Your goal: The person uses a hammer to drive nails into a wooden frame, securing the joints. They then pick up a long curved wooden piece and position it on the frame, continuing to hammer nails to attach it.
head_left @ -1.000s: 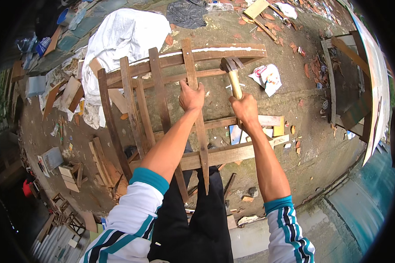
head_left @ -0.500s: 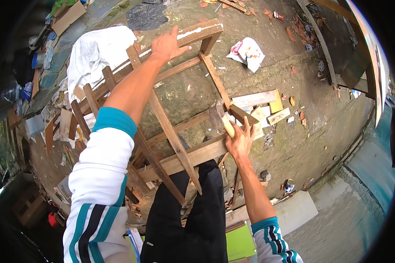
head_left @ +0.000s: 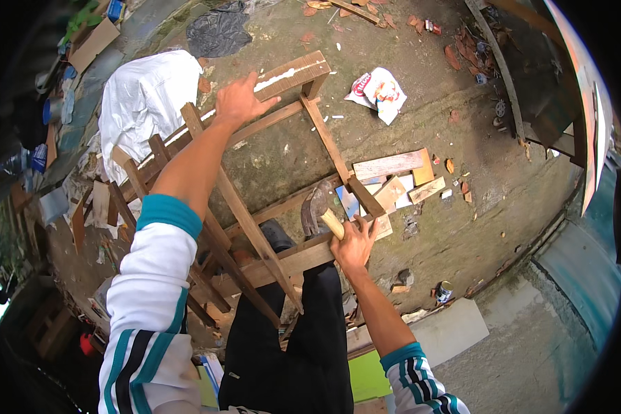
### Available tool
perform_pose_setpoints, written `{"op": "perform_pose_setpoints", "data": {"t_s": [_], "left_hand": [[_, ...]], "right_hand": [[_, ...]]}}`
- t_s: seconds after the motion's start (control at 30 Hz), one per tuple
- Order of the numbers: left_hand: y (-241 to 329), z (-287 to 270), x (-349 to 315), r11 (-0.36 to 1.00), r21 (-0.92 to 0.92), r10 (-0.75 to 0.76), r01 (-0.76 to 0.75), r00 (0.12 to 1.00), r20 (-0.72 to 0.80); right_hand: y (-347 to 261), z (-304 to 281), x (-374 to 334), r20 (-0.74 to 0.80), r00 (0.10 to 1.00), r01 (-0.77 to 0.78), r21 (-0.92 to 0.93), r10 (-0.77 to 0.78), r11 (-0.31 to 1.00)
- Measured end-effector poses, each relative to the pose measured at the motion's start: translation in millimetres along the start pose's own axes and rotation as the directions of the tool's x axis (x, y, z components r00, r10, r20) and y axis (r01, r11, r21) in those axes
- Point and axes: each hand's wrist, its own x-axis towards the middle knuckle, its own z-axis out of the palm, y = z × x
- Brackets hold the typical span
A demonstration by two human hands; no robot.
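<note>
A wooden frame of rails, legs and slats lies tilted across my legs, with white patches along its far rail. My left hand grips that far rail, the thumb spread along the wood. Close to the near right corner, my right hand is closed round the pale handle of a hammer and rests against the near rail. The hammer's rusty metal head hangs over the gap inside the frame. Part of the handle is hidden in my fingers.
Short wood offcuts lie beyond my right hand. Farther off are a white printed bag and a black plastic sheet. White cloth sits at the far left, and a small can stands on the ground at the right.
The frame has shifted a little to the left and toward me, with my left hand still on its far rail. My right hand and the hammer have also moved nearer and left.
</note>
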Motion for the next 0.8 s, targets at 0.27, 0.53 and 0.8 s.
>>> {"op": "perform_pose_setpoints", "data": {"t_s": [0.27, 0.53, 0.8], "left_hand": [[1.8, -2.4, -0.6, 0.999, -0.018, -0.047, 0.048, 0.998, 0.038], [-5.2, 4.2, 0.2, 0.992, -0.12, -0.029, 0.03, 1.0, 0.008], [-30.4, 34.9, -34.6, 0.886, -0.409, -0.014, -0.218, 0.869, -0.495]], "right_hand": [[-1.1, 1.7, -3.1, -0.036, 0.999, -0.008, 0.022, 0.009, 1.0], [1.1, 6.5, -4.6, -0.032, 0.999, 0.014, -0.021, -0.015, 1.0], [-3.0, 7.8, -4.1, -0.035, 0.999, -0.012, -0.065, 0.01, 0.998]]}}
